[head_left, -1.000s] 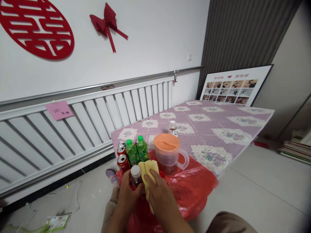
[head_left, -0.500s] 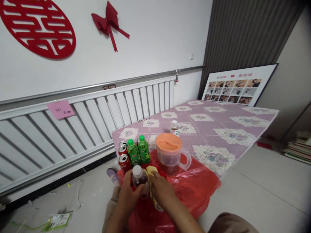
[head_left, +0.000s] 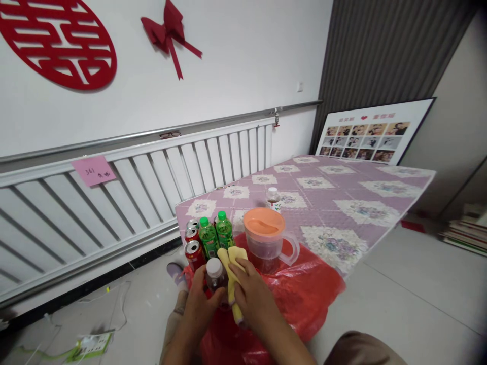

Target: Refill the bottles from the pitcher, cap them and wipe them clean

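My left hand (head_left: 200, 309) is wrapped round a small clear bottle (head_left: 216, 276) with a white cap and dark liquid, held upright over a red plastic sheet (head_left: 304, 291). My right hand (head_left: 253, 299) presses a folded yellow cloth (head_left: 232, 266) against the bottle's right side. Just behind stand two green-capped bottles (head_left: 215, 238) and several red cans (head_left: 193, 248). A clear jug with an orange lid (head_left: 264, 238) stands to the right of them.
A low table with a purple flowered cover (head_left: 342, 203) runs to the back right; another small bottle (head_left: 273, 198) stands on it behind the jug. A white radiator (head_left: 133, 192) lines the wall. A photo board (head_left: 371, 134) leans at the far end. Papers (head_left: 89, 344) lie on the floor at left.
My right hand slid the yellow cloth down the bottle's side, then back up to near its cap. The left hand kept hold of the bottle.
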`<act>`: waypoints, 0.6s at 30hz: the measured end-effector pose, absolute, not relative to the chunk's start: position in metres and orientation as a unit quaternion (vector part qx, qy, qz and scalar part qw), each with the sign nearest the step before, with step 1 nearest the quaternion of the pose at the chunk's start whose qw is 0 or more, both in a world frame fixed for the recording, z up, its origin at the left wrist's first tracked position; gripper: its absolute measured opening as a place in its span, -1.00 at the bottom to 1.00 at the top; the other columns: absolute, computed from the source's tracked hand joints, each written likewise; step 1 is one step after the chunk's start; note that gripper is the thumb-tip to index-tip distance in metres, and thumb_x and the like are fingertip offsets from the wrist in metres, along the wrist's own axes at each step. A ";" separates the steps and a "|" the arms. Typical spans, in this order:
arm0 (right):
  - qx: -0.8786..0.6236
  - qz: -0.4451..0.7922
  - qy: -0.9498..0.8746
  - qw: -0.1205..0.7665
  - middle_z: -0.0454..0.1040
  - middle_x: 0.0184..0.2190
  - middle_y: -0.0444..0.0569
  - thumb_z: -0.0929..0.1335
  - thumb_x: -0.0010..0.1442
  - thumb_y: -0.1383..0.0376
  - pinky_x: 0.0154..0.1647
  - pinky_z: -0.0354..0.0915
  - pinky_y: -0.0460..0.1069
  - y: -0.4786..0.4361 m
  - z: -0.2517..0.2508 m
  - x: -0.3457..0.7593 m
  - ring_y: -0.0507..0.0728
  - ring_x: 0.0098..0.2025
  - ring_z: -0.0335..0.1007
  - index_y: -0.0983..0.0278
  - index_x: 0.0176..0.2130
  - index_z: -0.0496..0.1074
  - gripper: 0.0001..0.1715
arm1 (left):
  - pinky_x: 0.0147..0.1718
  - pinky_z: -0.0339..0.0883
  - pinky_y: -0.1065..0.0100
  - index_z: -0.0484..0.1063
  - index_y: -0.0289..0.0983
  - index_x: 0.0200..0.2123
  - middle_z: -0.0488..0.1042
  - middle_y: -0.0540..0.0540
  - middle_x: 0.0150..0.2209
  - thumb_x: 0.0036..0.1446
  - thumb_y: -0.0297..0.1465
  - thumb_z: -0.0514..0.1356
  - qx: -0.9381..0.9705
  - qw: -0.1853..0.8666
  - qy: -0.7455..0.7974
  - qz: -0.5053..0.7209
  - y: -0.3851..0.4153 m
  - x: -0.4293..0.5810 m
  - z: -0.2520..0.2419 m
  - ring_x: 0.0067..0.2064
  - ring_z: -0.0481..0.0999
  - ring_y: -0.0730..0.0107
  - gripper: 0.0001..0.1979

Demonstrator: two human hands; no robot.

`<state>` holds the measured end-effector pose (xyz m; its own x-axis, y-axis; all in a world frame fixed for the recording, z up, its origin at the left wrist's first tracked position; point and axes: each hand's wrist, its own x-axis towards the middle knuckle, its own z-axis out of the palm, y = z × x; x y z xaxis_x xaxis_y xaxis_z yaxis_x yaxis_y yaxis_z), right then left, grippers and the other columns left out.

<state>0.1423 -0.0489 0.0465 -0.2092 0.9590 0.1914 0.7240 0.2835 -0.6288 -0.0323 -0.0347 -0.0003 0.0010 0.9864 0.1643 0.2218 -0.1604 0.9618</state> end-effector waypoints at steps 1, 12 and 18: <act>-0.561 0.206 -0.750 0.285 0.21 0.31 0.15 0.20 0.19 0.46 0.32 0.12 0.10 -0.049 0.048 0.142 0.22 0.31 0.16 0.32 0.22 0.35 -0.38 | 0.05 0.41 0.10 0.26 -0.26 0.10 0.45 -0.20 0.05 -0.06 -0.47 0.27 0.586 0.395 0.515 0.485 -0.035 -0.032 0.000 0.03 0.52 0.09 -0.40; -0.607 0.244 -0.731 0.194 0.29 0.24 0.27 0.19 0.16 0.51 0.12 0.34 0.15 -0.055 0.017 0.140 0.29 0.10 0.45 0.36 0.20 0.37 -0.36 | 0.15 0.35 0.12 0.25 -0.26 0.13 0.40 -0.23 0.16 -0.05 -0.43 0.26 0.587 0.402 0.519 0.474 -0.037 -0.038 0.002 0.15 0.46 0.09 -0.38; -0.601 0.240 -0.731 0.216 0.24 0.29 0.25 0.20 0.18 0.50 0.22 0.25 0.07 -0.061 0.027 0.138 0.25 0.23 0.31 0.38 0.21 0.35 -0.38 | 0.14 0.36 0.11 0.23 -0.27 0.14 0.44 -0.24 0.14 -0.06 -0.41 0.26 0.573 0.418 0.519 0.477 -0.038 -0.038 0.004 0.11 0.51 0.08 -0.36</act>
